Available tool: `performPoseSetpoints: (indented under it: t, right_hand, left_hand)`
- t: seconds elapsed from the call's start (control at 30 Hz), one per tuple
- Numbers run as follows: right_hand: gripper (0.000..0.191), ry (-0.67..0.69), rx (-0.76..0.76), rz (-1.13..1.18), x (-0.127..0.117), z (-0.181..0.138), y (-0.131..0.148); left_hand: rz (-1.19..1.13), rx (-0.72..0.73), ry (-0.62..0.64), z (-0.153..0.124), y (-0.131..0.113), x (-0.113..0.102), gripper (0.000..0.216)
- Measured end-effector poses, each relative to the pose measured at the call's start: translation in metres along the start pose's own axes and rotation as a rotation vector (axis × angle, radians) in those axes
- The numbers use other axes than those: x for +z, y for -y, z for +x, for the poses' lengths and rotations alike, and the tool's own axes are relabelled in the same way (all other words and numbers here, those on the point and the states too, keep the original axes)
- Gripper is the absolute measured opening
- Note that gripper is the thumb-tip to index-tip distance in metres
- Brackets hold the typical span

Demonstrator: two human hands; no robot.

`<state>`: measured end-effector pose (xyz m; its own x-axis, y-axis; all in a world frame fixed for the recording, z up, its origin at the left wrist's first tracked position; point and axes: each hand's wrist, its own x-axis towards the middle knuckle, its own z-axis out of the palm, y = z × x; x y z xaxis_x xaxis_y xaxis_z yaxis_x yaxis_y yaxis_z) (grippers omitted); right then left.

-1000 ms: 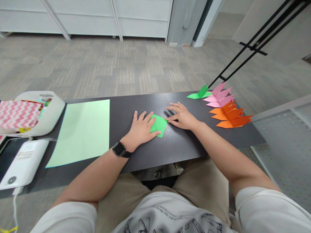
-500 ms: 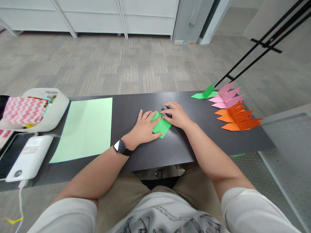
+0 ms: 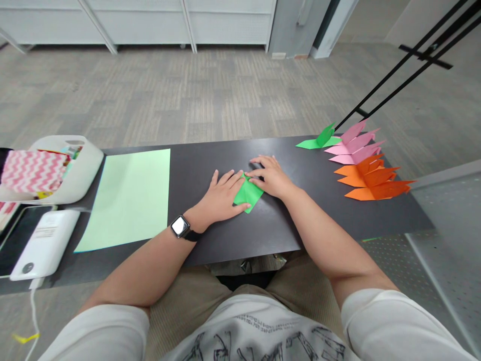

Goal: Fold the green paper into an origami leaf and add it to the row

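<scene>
A folded piece of green paper [image 3: 249, 195] lies on the dark table between my hands. My left hand [image 3: 222, 199] rests flat across its left side, fingers spread and thumb along the lower edge. On the upper right, my right hand [image 3: 273, 176] touches the paper with its thumb and a fingertip, the other fingers stretched out past it. Parts of the paper's left and top edges are hidden under my fingers. A watch with a black strap [image 3: 181, 227] is on my left wrist.
Folded paper cranes stand at the table's right end: green [image 3: 319, 139], pink [image 3: 355, 145] and orange [image 3: 370, 180]. Light green sheets [image 3: 130, 200] lie left of my hands. Farther left are a white basket [image 3: 88, 168] and a white power bank [image 3: 45, 244] with a cable.
My head view has shifted slightly. Both hands stay on the green paper, and the right thumb and fingertip have moved a little along its upper edge.
</scene>
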<state>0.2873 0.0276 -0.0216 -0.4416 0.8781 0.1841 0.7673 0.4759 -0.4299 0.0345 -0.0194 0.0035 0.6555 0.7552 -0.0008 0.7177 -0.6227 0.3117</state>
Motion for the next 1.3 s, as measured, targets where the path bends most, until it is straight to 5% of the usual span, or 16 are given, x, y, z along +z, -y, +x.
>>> performPoseSetpoints:
  t: [1.3]
  right_hand:
    - [0.025, 0.035, -0.037, 0.070, -0.029, -0.004, -0.019]
  left_hand:
    - [0.040, 0.010, 0.017, -0.003, -0.003, -0.002, 0.086]
